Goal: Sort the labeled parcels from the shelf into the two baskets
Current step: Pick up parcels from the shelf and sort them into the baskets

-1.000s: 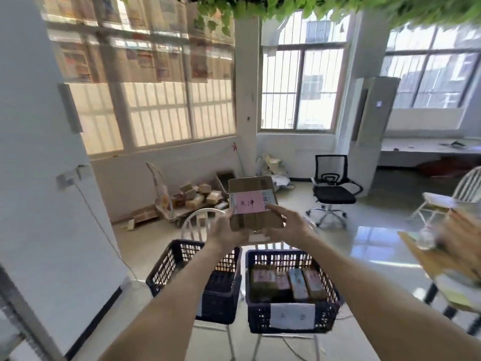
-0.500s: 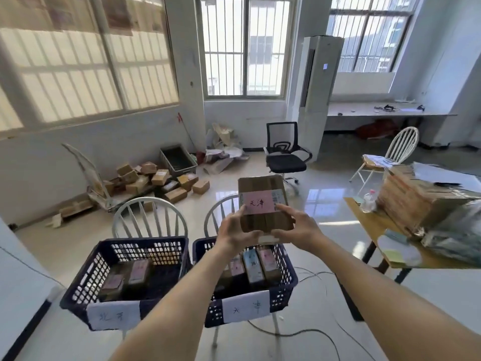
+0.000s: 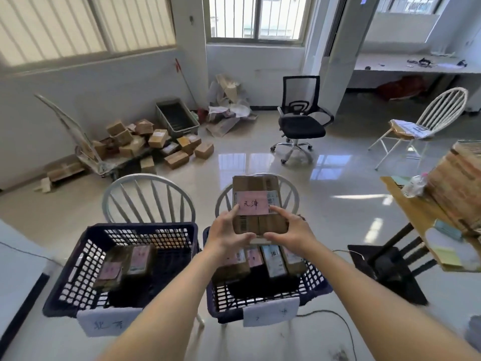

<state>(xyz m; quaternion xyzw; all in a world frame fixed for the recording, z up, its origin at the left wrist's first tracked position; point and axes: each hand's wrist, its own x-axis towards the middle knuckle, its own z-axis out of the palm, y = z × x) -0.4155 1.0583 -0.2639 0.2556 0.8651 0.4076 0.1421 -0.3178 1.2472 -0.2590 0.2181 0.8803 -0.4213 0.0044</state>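
Two hands hold one cardboard parcel (image 3: pixel 256 204) in the air above the right basket (image 3: pixel 316 282), near its far rim. The left hand (image 3: pixel 225 235) grips the parcel's lower left corner, thumb up along its side edge. The right hand (image 3: pixel 291 234) grips the lower right corner, its fingers curled under the bottom edge. A pink label (image 3: pixel 253 203) on the parcel's face carries handwritten characters, facing the camera.

Each dark plastic basket sits on the seat of a white chair and wears a white paper tag (image 3: pixel 270 311) on its near rim. The writing on the right tag is too faint to read, so I cannot confirm that it matches the pink label. The left basket (image 3: pixel 67 282) holds what look like two parcels along its left side. The right basket holds a row of about four, standing side by side against its far wall.

Judging from this, sorting is well under way: some six parcels are binned and a seventh is about to be placed, probably in the right basket. The shelf is out of view, so how many parcels remain cannot be told.
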